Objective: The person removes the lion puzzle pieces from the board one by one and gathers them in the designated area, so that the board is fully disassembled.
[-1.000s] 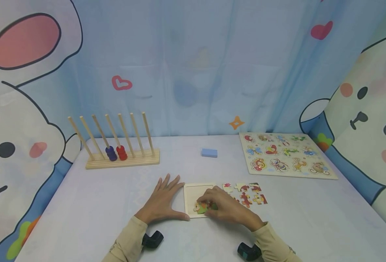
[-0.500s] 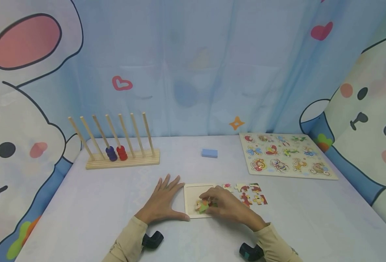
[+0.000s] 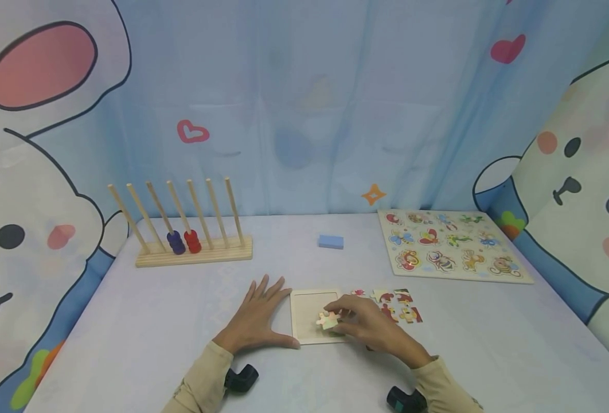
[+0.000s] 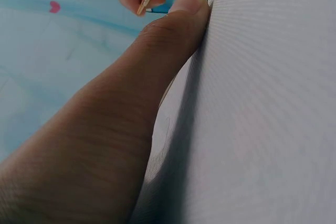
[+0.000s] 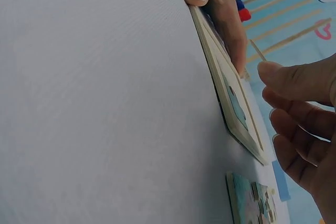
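Note:
My left hand (image 3: 257, 316) lies with fingers spread at the left side of a small square wooden puzzle tray (image 3: 304, 301), its thumb at the near left corner. Over the tray's right half, my right hand (image 3: 370, 326) pinches a pale jigsaw piece (image 3: 327, 320) between thumb and fingers. The right wrist view shows that jigsaw piece (image 5: 258, 50) edge-on, raised above the tray. A blue-green piece (image 5: 236, 103) lies inside the tray there, mostly hidden by my right hand in the head view. Several loose jigsaw pieces (image 3: 410, 314) lie right of the tray, partly covered by my right hand.
Behind the tray lies a blue block (image 3: 331, 242). A wooden peg stand (image 3: 193, 259) with blue and red beads stands at the back left. A large animal puzzle board (image 3: 451, 244) lies at the back right, before a blue curtain (image 3: 304, 115).
My right hand has moved slightly right and lifted the jigsaw piece, which has turned from showing green and yellow to a paler look. The left hand has stayed in place.

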`<action>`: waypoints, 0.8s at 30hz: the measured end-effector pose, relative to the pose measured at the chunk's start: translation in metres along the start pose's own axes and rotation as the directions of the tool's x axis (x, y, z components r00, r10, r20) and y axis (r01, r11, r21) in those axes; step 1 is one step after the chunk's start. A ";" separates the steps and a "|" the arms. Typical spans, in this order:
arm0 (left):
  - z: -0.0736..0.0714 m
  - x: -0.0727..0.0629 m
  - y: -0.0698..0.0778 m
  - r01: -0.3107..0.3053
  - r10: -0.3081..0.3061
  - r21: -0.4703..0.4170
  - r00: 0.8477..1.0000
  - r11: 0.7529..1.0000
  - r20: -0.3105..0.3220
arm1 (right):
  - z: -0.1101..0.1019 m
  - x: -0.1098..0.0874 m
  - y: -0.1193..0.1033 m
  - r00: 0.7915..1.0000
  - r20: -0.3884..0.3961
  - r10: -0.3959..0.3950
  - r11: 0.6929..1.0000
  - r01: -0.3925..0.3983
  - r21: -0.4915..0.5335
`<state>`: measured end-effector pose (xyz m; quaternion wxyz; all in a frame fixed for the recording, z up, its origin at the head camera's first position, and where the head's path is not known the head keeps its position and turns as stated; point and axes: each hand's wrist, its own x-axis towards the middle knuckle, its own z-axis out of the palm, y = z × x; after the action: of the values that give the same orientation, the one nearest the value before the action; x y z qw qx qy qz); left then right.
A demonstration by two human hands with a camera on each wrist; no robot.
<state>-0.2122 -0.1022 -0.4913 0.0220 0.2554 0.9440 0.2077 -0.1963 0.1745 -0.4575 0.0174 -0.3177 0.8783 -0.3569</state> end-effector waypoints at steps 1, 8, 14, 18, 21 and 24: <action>0.000 0.000 0.000 0.000 0.000 -0.002 1.000 1.000 0.000 | -0.001 -0.001 0.000 1.000 0.003 0.014 1.000 -0.014 0.002; 0.000 0.000 0.000 0.000 0.000 -0.008 1.000 1.000 -0.004 | -0.006 -0.008 0.003 0.999 0.004 0.051 0.999 -0.051 0.017; 0.000 0.000 0.000 -0.005 0.004 -0.004 1.000 1.000 -0.005 | -0.008 -0.014 0.007 0.992 -0.016 0.125 0.992 -0.125 0.006; -0.001 -0.001 0.001 -0.005 0.005 -0.010 1.000 1.000 -0.002 | -0.011 -0.020 0.011 0.991 -0.034 0.130 0.992 -0.129 0.012; -0.002 -0.001 0.002 -0.002 0.002 -0.012 1.000 1.000 -0.001 | -0.013 -0.025 0.013 0.993 -0.055 0.100 0.995 -0.100 0.001; -0.002 -0.001 0.002 -0.001 0.001 -0.019 1.000 1.000 -0.003 | -0.015 -0.029 0.014 0.994 -0.068 0.084 0.996 -0.085 -0.012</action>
<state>-0.2108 -0.1022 -0.4890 0.0229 0.2553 0.9420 0.2168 -0.1848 0.2079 -0.4606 0.0004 -0.2680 0.8936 -0.3601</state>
